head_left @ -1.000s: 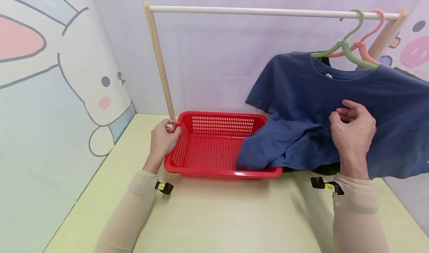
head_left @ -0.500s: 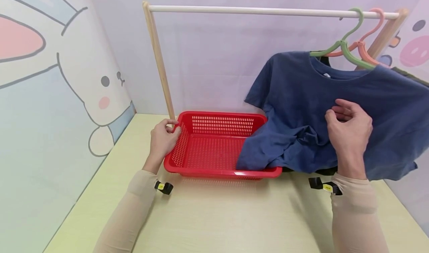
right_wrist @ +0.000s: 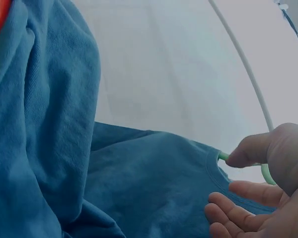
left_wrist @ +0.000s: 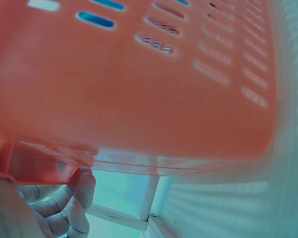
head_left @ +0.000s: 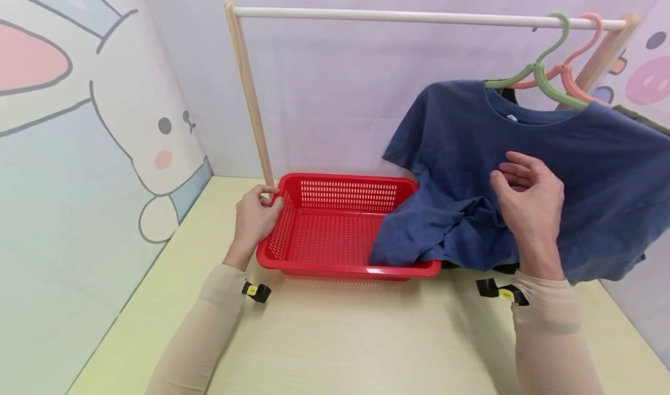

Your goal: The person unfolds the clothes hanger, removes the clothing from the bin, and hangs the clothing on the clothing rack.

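At the left end of the red plastic basket (head_left: 335,267), my left hand (head_left: 255,216) grips the rim. The left wrist view shows its fingers (left_wrist: 82,191) curled under that rim, against the basket wall (left_wrist: 139,109). A navy T-shirt (head_left: 466,133) hangs on a green hanger (head_left: 560,89), and its lower left part droops into the basket's right end. My right hand (head_left: 531,200) hovers in front of the shirt with loosely bent fingers and holds nothing. In the right wrist view its thumb (right_wrist: 251,150) and fingers stand apart before the shirt's neckline (right_wrist: 213,168).
A clothes rack with a white rail (head_left: 398,15) and wooden posts (head_left: 251,98) stands behind the basket. An orange-pink hanger (head_left: 570,81) with a dark garment hangs behind the T-shirt. Everything stands on a pale table (head_left: 345,337) between walls printed with cartoon animals.
My right hand has moved left across the shirt front. The shirt's lower right part has shifted left and bunched a little. My left hand and the basket have stayed put.
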`<state>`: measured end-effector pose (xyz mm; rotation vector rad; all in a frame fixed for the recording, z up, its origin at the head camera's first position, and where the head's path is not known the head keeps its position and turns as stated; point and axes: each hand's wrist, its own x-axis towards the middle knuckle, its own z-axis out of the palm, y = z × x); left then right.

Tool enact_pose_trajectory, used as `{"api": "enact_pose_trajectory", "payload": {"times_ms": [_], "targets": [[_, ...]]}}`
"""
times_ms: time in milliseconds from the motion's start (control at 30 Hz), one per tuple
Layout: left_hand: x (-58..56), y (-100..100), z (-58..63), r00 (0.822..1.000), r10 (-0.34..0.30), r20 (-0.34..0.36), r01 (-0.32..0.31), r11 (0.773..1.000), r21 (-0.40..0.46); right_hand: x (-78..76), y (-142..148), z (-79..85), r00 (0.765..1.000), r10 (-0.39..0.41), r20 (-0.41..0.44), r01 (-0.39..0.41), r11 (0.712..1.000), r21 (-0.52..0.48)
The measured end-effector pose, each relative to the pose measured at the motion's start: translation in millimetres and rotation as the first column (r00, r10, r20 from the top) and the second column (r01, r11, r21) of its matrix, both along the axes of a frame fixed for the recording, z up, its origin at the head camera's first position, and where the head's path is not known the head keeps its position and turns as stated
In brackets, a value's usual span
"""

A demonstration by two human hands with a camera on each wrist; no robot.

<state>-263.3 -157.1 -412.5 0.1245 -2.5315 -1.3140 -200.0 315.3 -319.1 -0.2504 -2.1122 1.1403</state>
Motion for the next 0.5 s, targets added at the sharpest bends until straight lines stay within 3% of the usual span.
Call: {"api": "enact_pose_trajectory", "payload": {"times_ms": [500], "targets": [[1.7, 0.5, 1.0, 1.0, 0.002, 0.006, -0.002, 1.0, 0.011, 0.2, -8.1, -1.0, 0.984, 0.176, 0.017, -0.176, 0.984, -0.01]]}}
